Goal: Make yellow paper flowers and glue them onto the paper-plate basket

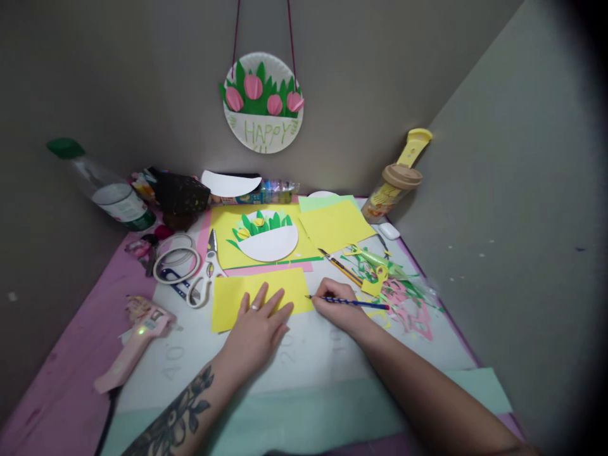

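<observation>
My left hand (260, 321) lies flat with fingers spread on a yellow paper sheet (228, 296), pressing it to the white mat. My right hand (336, 306) is closed around a blue pencil (365, 304), whose tip touches the sheet's right edge. Behind the sheet lies a half paper plate (273, 244) with green leaves and yellow blooms, on a larger yellow sheet (223, 225).
White scissors (205, 273) and tape rolls (175, 263) lie at the left, a pink glue gun (137, 339) nearer. A craft knife (338, 266) and paper scraps (403, 297) sit to the right. A bottle (111, 190) and a lidded cup (394, 190) stand at the back. A decorated plate (263, 104) hangs on the wall.
</observation>
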`<state>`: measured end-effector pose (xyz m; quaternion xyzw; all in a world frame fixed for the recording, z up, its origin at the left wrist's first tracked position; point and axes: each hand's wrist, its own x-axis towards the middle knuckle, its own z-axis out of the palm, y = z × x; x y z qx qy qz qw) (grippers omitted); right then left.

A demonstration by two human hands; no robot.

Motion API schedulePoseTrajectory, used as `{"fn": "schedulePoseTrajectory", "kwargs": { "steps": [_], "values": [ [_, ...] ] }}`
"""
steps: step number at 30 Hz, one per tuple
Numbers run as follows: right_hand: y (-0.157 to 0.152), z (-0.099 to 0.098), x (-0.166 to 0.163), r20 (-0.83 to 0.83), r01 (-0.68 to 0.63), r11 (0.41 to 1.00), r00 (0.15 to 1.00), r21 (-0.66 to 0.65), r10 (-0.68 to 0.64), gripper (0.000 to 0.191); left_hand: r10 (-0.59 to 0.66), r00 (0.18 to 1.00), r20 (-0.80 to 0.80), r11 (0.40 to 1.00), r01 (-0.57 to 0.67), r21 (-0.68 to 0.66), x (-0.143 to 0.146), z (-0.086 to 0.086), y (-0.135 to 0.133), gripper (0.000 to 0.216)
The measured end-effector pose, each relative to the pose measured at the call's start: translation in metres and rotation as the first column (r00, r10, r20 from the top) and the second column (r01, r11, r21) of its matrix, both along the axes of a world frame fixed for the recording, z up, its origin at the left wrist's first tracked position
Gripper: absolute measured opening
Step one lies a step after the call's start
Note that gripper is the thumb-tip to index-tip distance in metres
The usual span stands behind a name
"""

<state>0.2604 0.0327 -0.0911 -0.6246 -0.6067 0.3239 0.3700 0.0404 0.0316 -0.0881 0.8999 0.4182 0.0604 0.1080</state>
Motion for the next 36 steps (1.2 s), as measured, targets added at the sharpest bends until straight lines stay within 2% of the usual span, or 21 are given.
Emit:
{"fn": "schedulePoseTrajectory", "kwargs": {
  "steps": [13, 19, 36],
  "values": [
    [-0.0004, 0.0023, 0.0047, -0.001, -0.055, 0.998, 0.998, 0.019, 0.055, 0.015, 0.002, 1.000, -0.002, 1.000, -0.002, -0.010, 0.0002, 0.0025, -0.0001, 0.039],
    [-0.0001, 0.0014, 0.0033, -0.044, 0.006, 1.000, 0.999, -0.001, -0.006, 0.013, 0.000, 1.000, 0.003, 1.000, 0.000, 0.007, 0.0001, 0.0032, -0.0006, 0.039],
    [0.0017, -0.0007, -0.0024, -0.014, -0.021, 1.000, 1.000, 0.000, 0.021, 0.010, 0.002, 1.000, 0.010, 1.000, -0.002, 0.001, -0.0003, 0.0018, -0.0002, 0.039]
  ]
}}
